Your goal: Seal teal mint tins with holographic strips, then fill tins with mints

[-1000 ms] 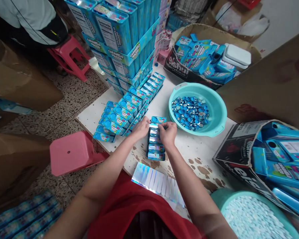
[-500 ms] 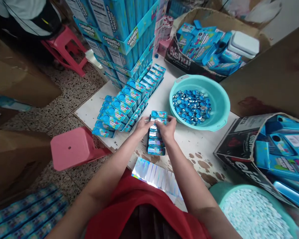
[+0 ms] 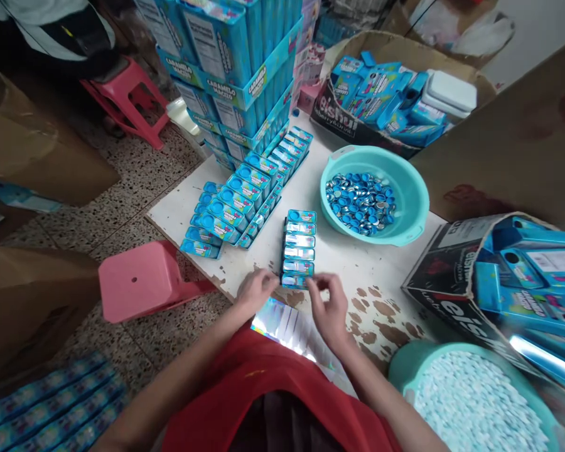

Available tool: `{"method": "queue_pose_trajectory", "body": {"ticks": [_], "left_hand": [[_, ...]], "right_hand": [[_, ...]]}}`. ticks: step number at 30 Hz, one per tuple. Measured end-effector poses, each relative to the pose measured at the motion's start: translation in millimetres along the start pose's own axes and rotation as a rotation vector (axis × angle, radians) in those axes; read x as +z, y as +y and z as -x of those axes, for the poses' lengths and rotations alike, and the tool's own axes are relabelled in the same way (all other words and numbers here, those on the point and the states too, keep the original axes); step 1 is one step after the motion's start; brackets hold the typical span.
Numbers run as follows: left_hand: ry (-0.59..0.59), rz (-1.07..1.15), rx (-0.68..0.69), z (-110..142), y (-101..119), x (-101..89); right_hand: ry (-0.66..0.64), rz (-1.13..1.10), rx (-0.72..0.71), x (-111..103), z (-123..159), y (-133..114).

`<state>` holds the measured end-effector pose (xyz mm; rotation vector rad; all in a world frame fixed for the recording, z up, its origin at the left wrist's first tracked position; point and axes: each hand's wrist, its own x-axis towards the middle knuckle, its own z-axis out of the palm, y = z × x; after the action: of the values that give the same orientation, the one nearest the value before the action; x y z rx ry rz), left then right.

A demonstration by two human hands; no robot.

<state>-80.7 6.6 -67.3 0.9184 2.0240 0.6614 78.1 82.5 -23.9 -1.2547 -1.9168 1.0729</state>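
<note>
Standing close together, six small blue tins (image 3: pixel 299 253) make a straight row on the white table (image 3: pixel 263 254), a little ahead of both hands. The left hand (image 3: pixel 258 289) is just left of the row's near end, and the right hand (image 3: pixel 328 304) is just right of it. So the nearest tin sits between the two hands. Both hands have bent fingers, with the thumbs turned in toward that tin. I can't tell if either hand is touching it or pinching something small.

Shiny strips show on top of some tins. A shiny silver sheet (image 3: pixel 282 320) lies on the near side of the row, below the hands. More blue tins (image 3: pixel 235 204) stand to the left, beside a tall stack of tins (image 3: pixel 235 81). To the right is a green-blue bowl (image 3: pixel 413 194) with lots of little blue and silver caps (image 3: pixel 361 204) in it. Farther left is a pink stool (image 3: pixel 139 279) on the speckled floor (image 3: pixel 136 207).
</note>
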Motion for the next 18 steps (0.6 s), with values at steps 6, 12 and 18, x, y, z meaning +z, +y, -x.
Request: {"method": "queue_pose_trajectory", "body": {"ticks": [6,12,18], "left_hand": [[-0.368,-0.228,-0.035,22.5,-16.7,12.3],[-0.335,-0.248,-0.077,18.5,-16.0,13.4],[-0.317,-0.225,-0.086,17.2,-17.8,20.4]], "right_hand": [[-0.447,0.146,0.0,20.9,67.0,28.9],[-0.56,0.366,-0.156,36.0,80.1,46.0],[-0.575,0.46,-0.249,25.2,74.5,31.7]]}}
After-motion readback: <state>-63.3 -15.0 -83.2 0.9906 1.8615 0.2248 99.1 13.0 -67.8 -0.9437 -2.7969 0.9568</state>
